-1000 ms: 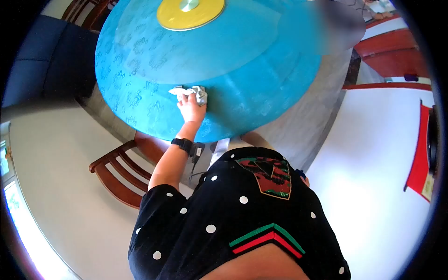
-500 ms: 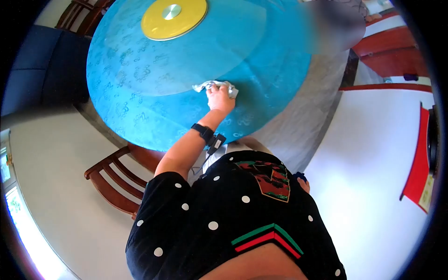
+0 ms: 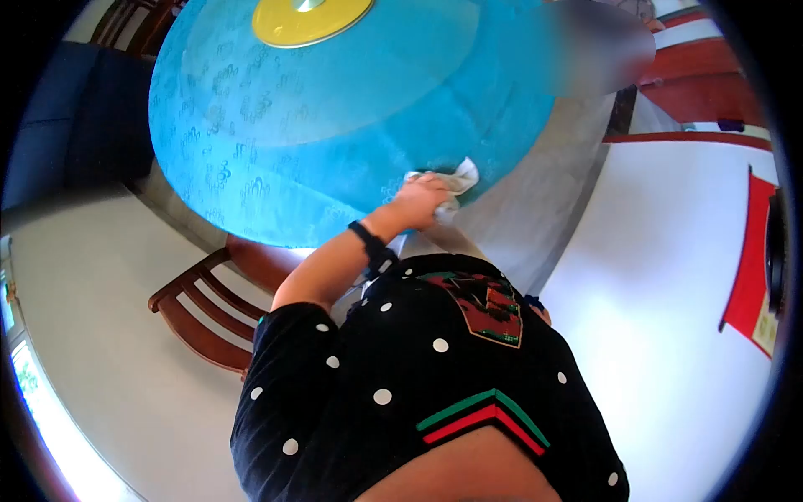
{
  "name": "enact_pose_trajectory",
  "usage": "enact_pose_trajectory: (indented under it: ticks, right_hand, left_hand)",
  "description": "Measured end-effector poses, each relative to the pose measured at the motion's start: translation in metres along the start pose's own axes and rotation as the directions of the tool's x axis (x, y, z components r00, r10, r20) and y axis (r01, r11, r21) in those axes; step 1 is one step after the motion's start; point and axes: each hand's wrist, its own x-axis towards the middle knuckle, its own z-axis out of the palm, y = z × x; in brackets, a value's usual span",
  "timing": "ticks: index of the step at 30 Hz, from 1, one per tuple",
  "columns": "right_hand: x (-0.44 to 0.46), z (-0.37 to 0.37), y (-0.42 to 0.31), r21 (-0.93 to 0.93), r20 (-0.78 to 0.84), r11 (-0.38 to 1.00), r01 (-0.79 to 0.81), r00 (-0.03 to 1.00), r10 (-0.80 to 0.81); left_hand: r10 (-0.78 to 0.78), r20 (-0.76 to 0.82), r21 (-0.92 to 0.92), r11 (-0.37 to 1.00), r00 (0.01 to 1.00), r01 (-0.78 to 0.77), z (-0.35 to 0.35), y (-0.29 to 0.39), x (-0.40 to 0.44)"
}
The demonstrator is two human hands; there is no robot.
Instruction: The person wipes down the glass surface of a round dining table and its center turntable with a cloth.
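My left hand (image 3: 421,201) is closed on a crumpled whitish cloth (image 3: 460,177), its fingers bent over the fabric. Hand and cloth are at the near right edge of a round table with a blue patterned tablecloth (image 3: 276,188). Part of the cloth hangs past the fingers toward the rim. A black band with a small device (image 3: 378,253) is strapped round my left wrist. My right hand does not show. Beside the right side of my black dotted shirt, only a bit of skin and something dark blue (image 3: 534,301) peek out.
A yellow disc (image 3: 309,32) lies at the middle of the table, on a clear round layer. A wooden chair (image 3: 196,322) stands at the near left and a dark sofa (image 3: 71,125) at the far left. A blurred person (image 3: 598,50) is at the far right side.
My left hand has slid the cloth to the right and closer to me, from the tabletop to near its edge. The view has shifted slightly, so the yellow disc appears higher.
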Motion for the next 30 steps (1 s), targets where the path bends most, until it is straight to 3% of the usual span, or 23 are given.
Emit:
enact_pose_trajectory:
  ticks: [3, 5, 6, 9, 10, 12, 13, 14, 17, 18, 20, 21, 23, 25, 27, 28, 29, 30]
  right_hand:
    - [-0.02, 0.029, -0.02, -0.052, -0.043, 0.996, -0.068, 0.997, 0.066]
    - [-0.044, 0.056, -0.049, -0.077, -0.058, 0.973, -0.218, 0.975, 0.213]
    - [-0.051, 0.068, -0.056, -0.054, -0.055, 0.979, -0.198, 0.979, 0.195]
    - [-0.03, 0.061, -0.026, 0.016, 0.013, 0.993, -0.121, 0.993, 0.121]
    - [-0.051, 0.08, -0.051, -0.106, -0.075, 0.986, -0.131, 0.989, 0.124]
    - [-0.057, 0.088, -0.061, -0.104, -0.077, 0.985, -0.141, 0.988, 0.133]
    - [-0.058, 0.089, -0.061, -0.113, -0.066, 0.982, -0.151, 0.987, 0.144]
    - [-0.053, 0.091, -0.054, -0.03, -0.076, 0.993, -0.116, 0.991, 0.114]
    - [-0.048, 0.084, -0.057, -0.14, -0.027, 0.981, -0.137, 0.991, 0.135]
    - [-0.042, 0.082, -0.054, -0.135, -0.026, 0.982, -0.135, 0.991, 0.133]
    - [-0.03, 0.082, -0.051, -0.123, -0.082, 0.982, -0.144, 0.988, 0.134]
    - [-0.027, 0.08, -0.056, -0.119, -0.081, 0.982, -0.144, 0.987, 0.135]
    - [-0.024, 0.082, -0.071, -0.159, -0.058, 0.972, -0.172, 0.985, 0.165]
    - [-0.009, 0.078, -0.075, -0.108, -0.035, 0.984, -0.142, 0.99, 0.139]
    - [0.008, 0.069, -0.085, -0.069, -0.007, 0.991, -0.117, 0.993, 0.116]
    - [0.02, 0.062, -0.092, -0.147, -0.012, 0.981, -0.127, 0.992, 0.127]
    - [0.03, 0.055, -0.098, -0.223, -0.016, 0.965, -0.136, 0.991, 0.136]
    - [0.04, 0.045, -0.103, -0.228, -0.007, 0.963, -0.144, 0.989, 0.146]
  left_hand:
    - [-0.173, -0.113, -0.086, 0.983, 0.978, 0.163, -0.012, -0.009, -0.076]
    - [-0.221, -0.232, -0.08, 0.975, 0.947, 0.208, -0.019, -0.022, -0.128]
    - [-0.218, -0.315, -0.069, 0.976, 0.924, 0.207, -0.021, -0.031, -0.154]
    - [-0.407, -0.437, -0.044, 0.901, 0.802, 0.433, -0.017, -0.055, -0.235]
    - [-0.504, -0.45, -0.077, 0.844, 0.737, 0.531, -0.027, -0.049, -0.253]
    - [-0.623, -0.501, -0.161, 0.749, 0.6, 0.643, -0.032, -0.064, -0.284]
    - [-0.713, -0.551, -0.29, 0.651, 0.433, 0.702, -0.019, -0.088, -0.299]
    - [-0.719, -0.592, -0.356, 0.638, 0.364, 0.683, -0.011, -0.109, -0.312]
    - [-0.892, -0.44, -0.598, 0.381, 0.108, 0.705, -0.038, -0.112, -0.298]
    - [-0.89, -0.443, -0.596, 0.385, 0.111, 0.705, -0.036, -0.114, -0.288]
    - [-0.76, -0.642, -0.356, 0.182, -0.098, 0.917, -0.02, -0.12, -0.264]
    - [-0.861, -0.5, -0.37, 0.116, -0.093, 0.922, -0.007, -0.14, -0.262]
    - [-0.79, -0.595, -0.348, 0.084, -0.151, 0.934, 0.01, -0.136, -0.231]
    - [-0.8, -0.577, -0.384, 0.088, -0.164, 0.919, 0.009, -0.114, -0.2]
    - [-0.816, -0.578, -0.329, 0.217, -0.014, 0.919, 0.012, -0.096, -0.175]
    - [-0.739, -0.664, -0.205, 0.326, 0.114, 0.923, 0.025, -0.101, -0.164]
    - [-0.773, -0.627, -0.183, 0.268, 0.098, 0.946, 0.015, -0.072, -0.134]
    - [-0.756, -0.636, -0.174, 0.336, 0.155, 0.925, 0.02, -0.064, -0.113]
